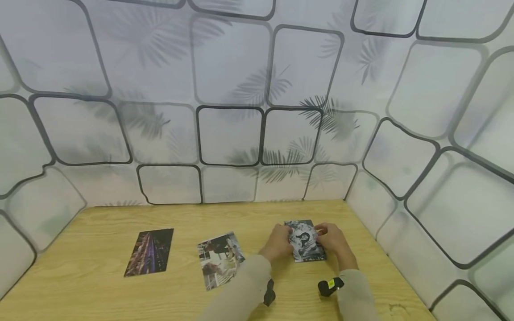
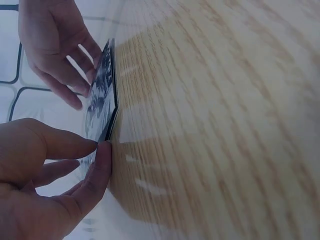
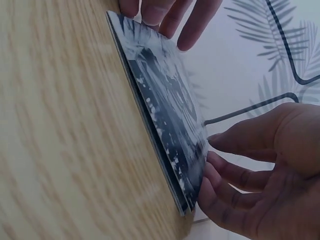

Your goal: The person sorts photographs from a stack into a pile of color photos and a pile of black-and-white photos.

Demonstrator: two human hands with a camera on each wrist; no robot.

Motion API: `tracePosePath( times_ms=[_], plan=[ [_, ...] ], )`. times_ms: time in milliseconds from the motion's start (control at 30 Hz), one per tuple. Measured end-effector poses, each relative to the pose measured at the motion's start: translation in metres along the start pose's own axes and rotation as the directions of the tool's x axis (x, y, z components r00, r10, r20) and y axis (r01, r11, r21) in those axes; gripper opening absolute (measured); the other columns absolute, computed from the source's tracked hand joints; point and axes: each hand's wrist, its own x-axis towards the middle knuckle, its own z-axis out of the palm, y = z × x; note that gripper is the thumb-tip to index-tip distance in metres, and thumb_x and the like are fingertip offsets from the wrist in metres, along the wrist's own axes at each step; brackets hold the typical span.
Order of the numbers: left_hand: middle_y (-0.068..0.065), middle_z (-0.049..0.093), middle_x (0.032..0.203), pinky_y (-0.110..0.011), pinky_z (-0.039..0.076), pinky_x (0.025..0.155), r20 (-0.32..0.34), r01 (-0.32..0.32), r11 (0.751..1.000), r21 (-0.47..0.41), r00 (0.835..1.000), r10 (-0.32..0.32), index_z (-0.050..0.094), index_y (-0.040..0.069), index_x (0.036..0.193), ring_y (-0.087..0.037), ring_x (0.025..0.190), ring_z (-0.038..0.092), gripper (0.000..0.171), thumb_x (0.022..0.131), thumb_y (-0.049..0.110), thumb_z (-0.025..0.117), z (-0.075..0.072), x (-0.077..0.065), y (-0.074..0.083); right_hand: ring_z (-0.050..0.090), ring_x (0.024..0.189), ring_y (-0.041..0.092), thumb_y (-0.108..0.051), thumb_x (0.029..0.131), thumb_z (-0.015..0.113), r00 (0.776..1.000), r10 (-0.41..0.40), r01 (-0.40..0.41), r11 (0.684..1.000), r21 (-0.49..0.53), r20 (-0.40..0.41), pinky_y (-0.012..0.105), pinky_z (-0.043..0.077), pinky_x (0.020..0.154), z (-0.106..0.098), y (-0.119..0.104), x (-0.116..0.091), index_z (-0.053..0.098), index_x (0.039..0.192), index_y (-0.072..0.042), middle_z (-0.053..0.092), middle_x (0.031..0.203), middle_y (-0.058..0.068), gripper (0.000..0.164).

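Note:
Both hands hold a small stack of photos (image 1: pixel 307 243) low over the table, the top one a black-and-white picture. Thumb and finger of my left hand (image 1: pixel 278 243) pinch the stack's left edge, close to the near corner in the left wrist view. On the opposite edge, the fingertips and thumb of my right hand (image 1: pixel 334 241) grip the stack near its corner. Seen from the right wrist, the dark edges of the photos (image 3: pixel 165 155) show thin layers with a narrow gap between them. Part of the far edge is hidden by fingers.
A color photo (image 1: pixel 221 258) lies left of the hands, partly overlapped by the left sleeve. Farther left is a dark night-scene photo (image 1: pixel 150 253). The wooden table (image 1: pixel 100 294) meets patterned curtains (image 1: pixel 230 138) at the back and a curtain (image 1: pixel 449 191) on the right.

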Motion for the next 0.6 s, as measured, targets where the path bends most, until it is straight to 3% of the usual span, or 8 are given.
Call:
tracePosePath(
  times_ms=[100,400,600],
  plan=[
    [-0.022,0.062,0.124,-0.046,0.052,0.11,0.004,0.01,1.0,0.003,1.0,-0.01,0.061,-0.01,0.131,-0.034,0.118,0.059,0.054,0.078,-0.008,0.073,0.0004,0.0003,0.0015,0.066,0.097,0.032,-0.003,0.084,0.065,1.0,0.026,-0.026,1.0,-0.005,0.011,0.039,0.059,0.08,0.0005,0.0,0.0002,0.066,0.123,0.009,0.07,0.107,0.024,0.041],
    [-0.027,0.053,0.144,-0.047,0.053,0.108,0.042,0.062,0.998,-0.008,0.997,-0.061,0.058,-0.006,0.138,-0.039,0.135,0.054,0.055,0.084,-0.009,0.07,-0.0005,-0.0028,0.0077,0.067,0.095,0.029,-0.003,0.089,0.058,0.997,0.071,-0.072,0.997,0.041,0.011,0.034,0.06,0.074,0.0022,-0.0026,-0.0036,0.063,0.128,0.009,0.068,0.116,0.027,0.042],
    [-0.023,0.056,0.133,-0.046,0.056,0.103,0.037,0.05,0.999,-0.015,0.998,-0.049,0.058,-0.004,0.137,-0.034,0.121,0.06,0.057,0.083,-0.007,0.074,-0.0036,-0.0097,0.0089,0.067,0.099,0.032,-0.006,0.09,0.057,0.998,0.062,-0.062,0.998,0.016,-0.009,0.037,0.059,0.075,0.0016,-0.0055,-0.0053,0.063,0.129,0.007,0.068,0.12,0.027,0.041]
  ],
)
